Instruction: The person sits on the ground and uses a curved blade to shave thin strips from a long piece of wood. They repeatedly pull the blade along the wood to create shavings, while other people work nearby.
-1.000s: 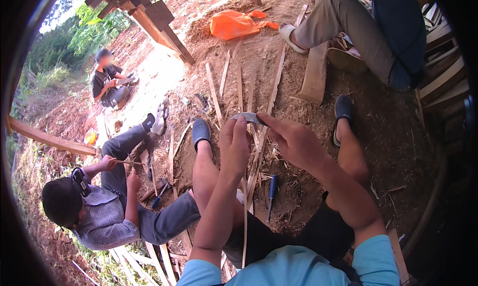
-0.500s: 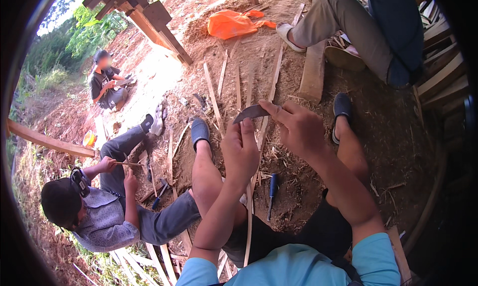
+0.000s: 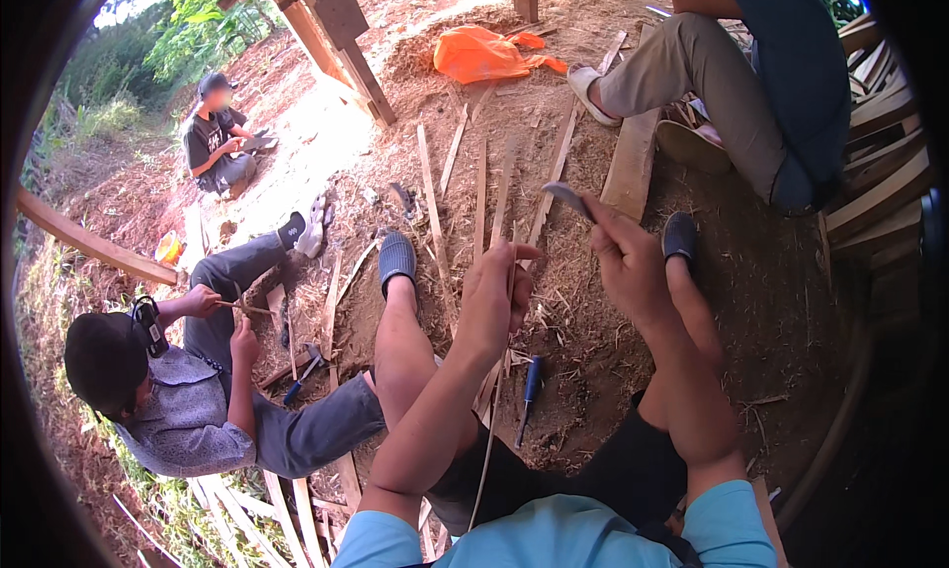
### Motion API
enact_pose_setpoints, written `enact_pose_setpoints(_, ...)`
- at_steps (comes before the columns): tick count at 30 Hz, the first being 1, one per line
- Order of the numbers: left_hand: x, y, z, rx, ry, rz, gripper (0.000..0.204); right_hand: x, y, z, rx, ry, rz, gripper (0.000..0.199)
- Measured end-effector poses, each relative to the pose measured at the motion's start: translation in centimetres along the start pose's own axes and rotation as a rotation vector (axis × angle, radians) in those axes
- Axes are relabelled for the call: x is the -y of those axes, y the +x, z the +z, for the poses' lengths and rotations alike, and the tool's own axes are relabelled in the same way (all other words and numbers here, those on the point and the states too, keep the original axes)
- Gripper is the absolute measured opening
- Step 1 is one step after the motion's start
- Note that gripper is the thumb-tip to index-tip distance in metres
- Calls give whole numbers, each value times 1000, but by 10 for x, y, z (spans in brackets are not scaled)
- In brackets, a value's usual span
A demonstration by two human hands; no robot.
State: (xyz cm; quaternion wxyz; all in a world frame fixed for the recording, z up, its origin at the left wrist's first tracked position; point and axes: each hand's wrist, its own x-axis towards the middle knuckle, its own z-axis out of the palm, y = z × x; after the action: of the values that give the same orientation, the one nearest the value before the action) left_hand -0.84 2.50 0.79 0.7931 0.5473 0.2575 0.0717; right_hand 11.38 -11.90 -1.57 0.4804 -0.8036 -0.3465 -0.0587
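Observation:
My left hand (image 3: 491, 293) is closed around a thin wooden strip (image 3: 483, 469), which hangs from my fist down to my lap. To its right, my right hand (image 3: 630, 271) grips a short knife with a curved grey blade (image 3: 567, 199). The blade points up and to the left, apart from the strip and from my left hand. My fingers hide the knife's handle. A blue-handled screwdriver-like tool (image 3: 533, 378) lies on the dirt between my legs, below both hands.
Several long wooden strips (image 3: 432, 202) lie on the ground ahead. A co-worker (image 3: 188, 410) at left holds thin sticks, with a hammer (image 3: 304, 375) nearby. Another person (image 3: 732, 93) sits at far right beside a plank (image 3: 633, 168). An orange plastic bag (image 3: 484, 54) lies farther off.
The knife blade has come away from my left fingers and turned, as my right hand moved right and down. My left hand has shifted slightly and rotated, with the strip now edge-on.

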Motion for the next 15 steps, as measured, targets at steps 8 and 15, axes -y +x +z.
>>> enact_pose_setpoints(8,-12,2,-1,-102,-55,-64,42,14,-14,18,193,60,-142,46)
enact_pose_setpoints(15,-7,7,-10,-3,-173,-71,42,24,-14,8,305,7,-95,51)
